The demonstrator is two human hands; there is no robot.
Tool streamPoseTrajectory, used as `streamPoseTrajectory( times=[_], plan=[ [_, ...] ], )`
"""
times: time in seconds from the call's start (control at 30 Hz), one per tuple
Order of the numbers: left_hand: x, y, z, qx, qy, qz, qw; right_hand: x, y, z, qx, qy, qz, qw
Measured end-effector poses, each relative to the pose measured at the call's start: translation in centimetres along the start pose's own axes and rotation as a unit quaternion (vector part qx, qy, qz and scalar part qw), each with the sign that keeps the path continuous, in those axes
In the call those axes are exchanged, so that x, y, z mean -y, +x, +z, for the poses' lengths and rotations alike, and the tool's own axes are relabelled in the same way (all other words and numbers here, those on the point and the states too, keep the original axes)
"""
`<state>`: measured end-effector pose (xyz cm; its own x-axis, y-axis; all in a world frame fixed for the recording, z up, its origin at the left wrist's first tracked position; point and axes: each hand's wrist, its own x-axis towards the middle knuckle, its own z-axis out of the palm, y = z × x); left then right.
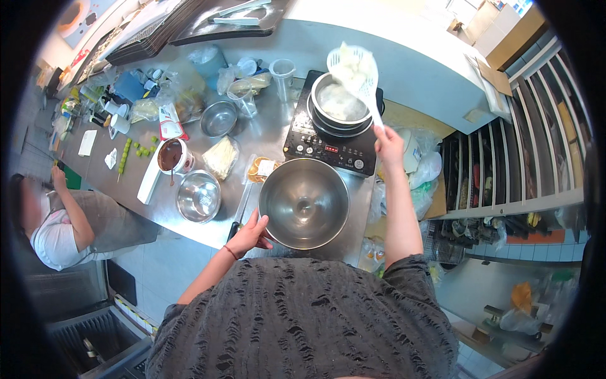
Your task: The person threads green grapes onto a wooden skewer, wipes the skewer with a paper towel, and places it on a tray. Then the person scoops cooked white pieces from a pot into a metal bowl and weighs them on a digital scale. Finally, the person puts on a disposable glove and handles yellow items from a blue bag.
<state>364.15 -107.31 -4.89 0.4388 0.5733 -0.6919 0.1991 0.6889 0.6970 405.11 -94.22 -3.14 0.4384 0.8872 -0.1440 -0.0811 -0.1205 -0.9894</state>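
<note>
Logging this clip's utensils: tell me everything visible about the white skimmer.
The white skimmer is a slotted plastic-looking spoon with a wide round head and a long thin handle. The right hand grips the handle's lower end and holds it raised, head tilted, above the steel pot on the black induction cooker. A pale, whitish heap of food lies in its head. Nothing else touches it.
</note>
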Motion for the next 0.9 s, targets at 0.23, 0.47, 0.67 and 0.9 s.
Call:
streamPoseTrajectory(
  times=[0.23, 0.47, 0.67, 0.9],
  plan=[
    [-0.3, -0.3, 0.1, -0.002, -0.001, 0.004, 1.0, -6.3, -1.0, -0.6, -0.002, -0.032, 0.036, 0.999],
    [0.1, 0.7, -0.2, -0.013, -0.027, 0.051, 0.998, -2.0, -10.5, -4.7, 0.065, -0.051, 0.004, 0.997],
    [0.8, 1.1, -1.1, 0.007, -0.019, 0.043, 0.999, -0.8, -22.8, -6.3, 0.061, -0.401, -0.159, 0.9],
    [0.7, 0.4, -1.2, 0.026, -0.012, 0.037, 0.999, -0.4, -25.6, -4.3, 0.012, -0.575, -0.292, 0.764]
  ],
)
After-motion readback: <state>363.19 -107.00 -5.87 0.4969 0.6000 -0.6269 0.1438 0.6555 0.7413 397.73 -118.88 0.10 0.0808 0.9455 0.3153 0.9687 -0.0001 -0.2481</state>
